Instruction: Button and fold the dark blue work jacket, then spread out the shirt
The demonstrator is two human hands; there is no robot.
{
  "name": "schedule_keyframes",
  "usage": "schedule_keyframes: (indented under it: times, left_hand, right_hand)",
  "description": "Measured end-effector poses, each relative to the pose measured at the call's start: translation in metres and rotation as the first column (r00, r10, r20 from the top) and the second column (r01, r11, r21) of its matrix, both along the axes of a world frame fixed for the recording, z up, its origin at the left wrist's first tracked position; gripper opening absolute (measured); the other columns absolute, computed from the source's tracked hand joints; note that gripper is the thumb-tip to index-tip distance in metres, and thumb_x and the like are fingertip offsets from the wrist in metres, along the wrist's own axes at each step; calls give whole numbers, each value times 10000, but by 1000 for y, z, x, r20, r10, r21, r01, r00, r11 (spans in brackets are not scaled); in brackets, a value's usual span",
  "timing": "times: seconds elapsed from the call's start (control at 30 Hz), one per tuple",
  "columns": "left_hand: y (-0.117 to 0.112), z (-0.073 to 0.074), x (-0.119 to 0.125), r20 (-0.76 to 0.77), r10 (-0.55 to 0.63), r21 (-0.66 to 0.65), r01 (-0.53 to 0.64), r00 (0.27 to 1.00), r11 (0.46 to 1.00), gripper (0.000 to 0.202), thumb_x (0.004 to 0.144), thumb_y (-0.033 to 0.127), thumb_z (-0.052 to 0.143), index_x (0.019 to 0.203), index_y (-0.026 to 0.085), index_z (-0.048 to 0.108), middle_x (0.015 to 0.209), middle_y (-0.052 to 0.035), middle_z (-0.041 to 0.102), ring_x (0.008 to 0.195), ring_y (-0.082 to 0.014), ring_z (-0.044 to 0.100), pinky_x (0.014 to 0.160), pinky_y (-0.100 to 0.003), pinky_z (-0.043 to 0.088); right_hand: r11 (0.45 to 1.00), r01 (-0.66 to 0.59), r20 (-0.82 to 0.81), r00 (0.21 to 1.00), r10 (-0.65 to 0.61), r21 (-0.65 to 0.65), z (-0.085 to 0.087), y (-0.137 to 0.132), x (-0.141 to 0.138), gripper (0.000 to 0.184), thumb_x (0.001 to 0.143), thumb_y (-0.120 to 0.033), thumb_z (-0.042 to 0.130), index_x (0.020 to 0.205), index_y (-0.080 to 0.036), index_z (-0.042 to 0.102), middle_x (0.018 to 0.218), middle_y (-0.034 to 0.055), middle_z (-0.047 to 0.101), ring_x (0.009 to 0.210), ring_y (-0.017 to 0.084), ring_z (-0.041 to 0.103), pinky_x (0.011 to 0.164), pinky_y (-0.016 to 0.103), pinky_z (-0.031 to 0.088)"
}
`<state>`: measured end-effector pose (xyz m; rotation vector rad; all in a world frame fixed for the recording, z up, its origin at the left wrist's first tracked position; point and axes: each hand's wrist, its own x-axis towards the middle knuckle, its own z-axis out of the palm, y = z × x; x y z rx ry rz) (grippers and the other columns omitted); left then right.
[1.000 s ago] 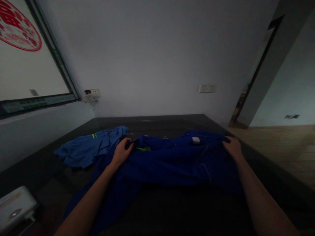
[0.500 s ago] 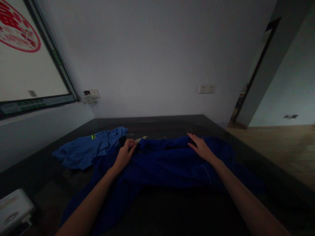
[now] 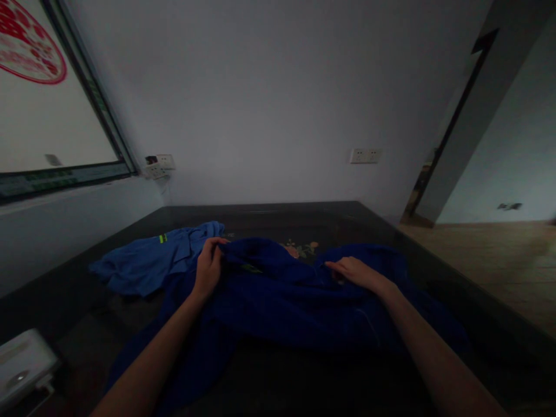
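A white case (image 3: 26, 359) is located at the near left, cut off at the edge of view. Beyond it, the dark blue garment (image 3: 278, 307) is laid in loose folds across the table (image 3: 260, 215), with one long part extended toward the near left. Its far edge is gripped at the left by the left hand (image 3: 209, 269), the fingers being curled over the fabric. The right hand (image 3: 356, 272) is placed farther right on the same edge; its fingers, spread flat half a second ago, are now folded and apparently pinching the fabric, although the thumb cannot be made out. The edge beside the right hand has been drawn nearer, and more of a flower pattern (image 3: 302, 249) on the table has been uncovered. This is judged to mean that the dark blue garment is now controlled at two points rather than one. A crumpled light blue garment (image 3: 147, 263) is positioned on the left, just beside the dark blue one. Farther off, a pair of sockets (image 3: 365, 156) is mounted on the wall (image 3: 278, 104).
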<state>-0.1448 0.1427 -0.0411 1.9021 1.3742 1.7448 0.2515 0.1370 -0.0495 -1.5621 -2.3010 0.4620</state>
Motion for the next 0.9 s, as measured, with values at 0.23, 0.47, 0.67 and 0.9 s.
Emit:
schedule_keyframes:
  times: [0.23,0.47,0.67,0.9]
  left_hand:
    - [-6,13,5,338,-234,-139,294,912,946,137,835,371,413,852,240,380,966,-30,625,758,-162,599,644,-281,475]
    - [-5,16,5,367,-357,-255,463,859,849,261,849,453,305,754,230,400,571,47,365,455,-111,386,512,-268,433]
    - [-6,12,1,-350,-319,-328,203,881,922,397,707,464,632,1016,216,609,890,-31,596,862,-214,575,817,-342,472]
    - [10,-5,-19,-559,-61,-199,-62,827,978,253,798,397,540,931,213,653,1002,-63,630,924,-236,605,877,-354,454]
  right_hand:
    - [919,80,92,988,-124,387,-30,20,3,359,926,-397,377,1123,-214,614,1173,103,639,1099,246,568,940,411,408]
    - [921,74,320,924,-208,384,-66,36,2,359,889,-318,475,1238,-266,544,1170,112,621,1089,266,546,969,481,353]
    - [923,101,375,893,-248,371,-46,26,7,267,778,-166,584,1032,-242,618,1072,98,621,1058,292,512,879,472,352]
    - [707,369,-84,911,-404,603,-5,15,34,114,823,-217,487,917,-203,550,975,90,614,951,262,546,835,401,360]
